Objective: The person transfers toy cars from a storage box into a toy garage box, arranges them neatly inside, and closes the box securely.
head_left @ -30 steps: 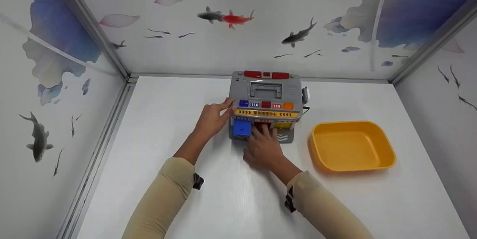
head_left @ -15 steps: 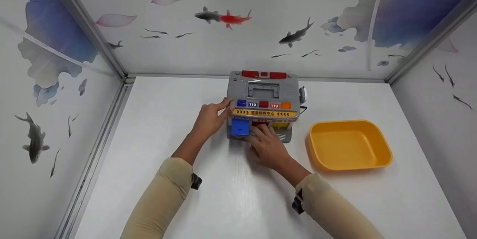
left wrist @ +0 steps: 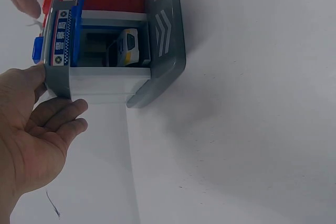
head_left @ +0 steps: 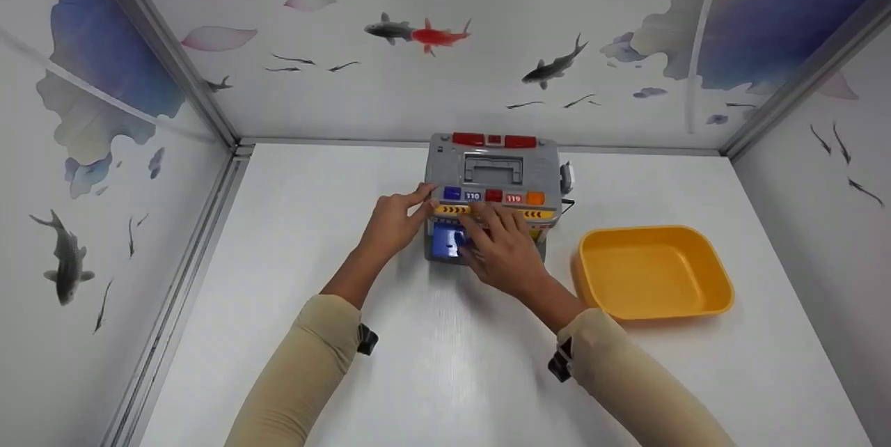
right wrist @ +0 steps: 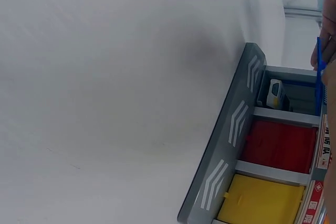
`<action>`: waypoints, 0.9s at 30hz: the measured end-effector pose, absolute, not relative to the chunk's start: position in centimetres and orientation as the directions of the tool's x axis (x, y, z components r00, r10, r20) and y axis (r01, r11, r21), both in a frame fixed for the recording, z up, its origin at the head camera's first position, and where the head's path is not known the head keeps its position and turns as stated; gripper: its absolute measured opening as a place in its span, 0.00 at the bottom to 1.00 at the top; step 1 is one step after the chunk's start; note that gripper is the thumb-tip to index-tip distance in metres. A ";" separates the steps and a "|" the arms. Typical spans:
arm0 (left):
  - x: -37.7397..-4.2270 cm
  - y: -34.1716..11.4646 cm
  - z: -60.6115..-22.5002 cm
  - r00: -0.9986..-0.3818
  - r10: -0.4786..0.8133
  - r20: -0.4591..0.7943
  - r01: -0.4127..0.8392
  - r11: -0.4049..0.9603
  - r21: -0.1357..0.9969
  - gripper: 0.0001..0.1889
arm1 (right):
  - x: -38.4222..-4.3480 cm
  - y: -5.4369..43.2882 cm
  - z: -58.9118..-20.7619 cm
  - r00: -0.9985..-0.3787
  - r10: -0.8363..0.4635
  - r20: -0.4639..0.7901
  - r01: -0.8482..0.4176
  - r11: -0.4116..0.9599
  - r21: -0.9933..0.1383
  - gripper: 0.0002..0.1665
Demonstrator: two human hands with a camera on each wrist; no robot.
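A grey toy emergency station (head_left: 452, 161), with red lights and a carry handle on its roof, stands near the back wall. My left hand (head_left: 393, 228) holds its front left roof corner between thumb and index finger. My right hand (head_left: 505, 248) reaches over the front; its fingers touch the yellow-striped roof edge, and its thumb is at the blue door (head_left: 445, 241). This door is swung up, showing a small white toy car (left wrist: 128, 45) inside its bay. Both the red door (right wrist: 278, 145) and the yellow door (right wrist: 260, 200) hang down over their bays.
A yellow plastic tub (head_left: 654, 273) sits on the white table (head_left: 431, 377) to the right of the station. White panels printed with fish (head_left: 438, 36) and leaves enclose the table at the back and sides.
My right hand has risen from the middle bay to the roof's front edge, beside the blue door. This door's face now catches light. My left hand stays at the corner.
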State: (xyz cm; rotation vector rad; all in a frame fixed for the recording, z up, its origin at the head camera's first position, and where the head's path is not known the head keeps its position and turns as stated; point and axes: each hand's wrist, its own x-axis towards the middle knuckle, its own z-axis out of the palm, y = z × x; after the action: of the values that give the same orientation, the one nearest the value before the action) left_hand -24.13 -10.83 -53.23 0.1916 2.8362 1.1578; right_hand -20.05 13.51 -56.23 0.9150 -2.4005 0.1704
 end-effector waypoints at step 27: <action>-24.1 -10.9 -53.3 -0.989 0.147 -0.009 0.096 0.691 0.717 0.25 | -22.7 10.8 -57.4 -0.770 -0.490 0.409 -0.437 0.872 0.223 0.45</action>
State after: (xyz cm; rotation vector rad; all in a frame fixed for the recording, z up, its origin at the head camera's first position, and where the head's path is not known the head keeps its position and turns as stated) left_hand -24.06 -10.85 -53.25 0.2031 2.8279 1.1930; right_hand -22.68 10.84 -57.44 0.6780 -2.5794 -0.1581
